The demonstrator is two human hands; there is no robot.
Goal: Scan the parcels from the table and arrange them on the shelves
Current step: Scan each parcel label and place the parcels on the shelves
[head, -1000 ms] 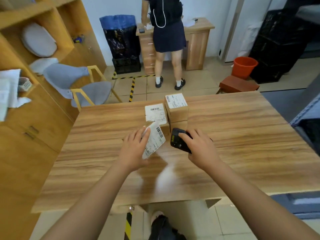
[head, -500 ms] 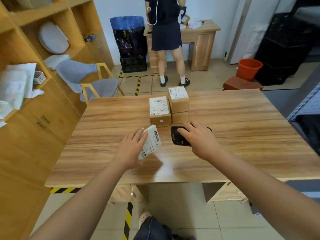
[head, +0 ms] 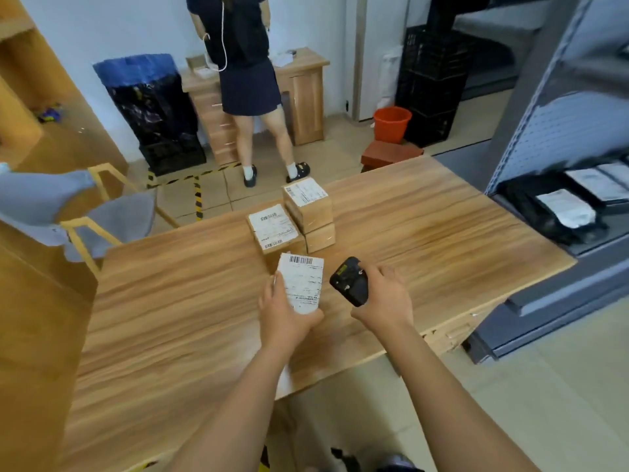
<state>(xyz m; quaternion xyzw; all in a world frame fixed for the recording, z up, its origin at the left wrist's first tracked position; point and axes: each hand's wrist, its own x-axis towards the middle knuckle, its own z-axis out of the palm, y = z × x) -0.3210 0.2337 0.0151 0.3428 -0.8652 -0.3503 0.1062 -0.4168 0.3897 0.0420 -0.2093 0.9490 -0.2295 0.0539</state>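
Near: your left hand [head: 286, 318], fingers curled round labelled parcel [head: 301, 287], label up, over table [head: 425, 233]. Your right hand [head: 384, 298], fingers wrapped round black scanner [head: 350, 281], just beside parcel. Far: boxed parcels [head: 274, 229] touching, on table.

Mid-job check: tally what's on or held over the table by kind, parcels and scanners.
Parcels: 4 (3 on the table, 1 in the left hand)
Scanner: 1, in the right hand
Total: 5
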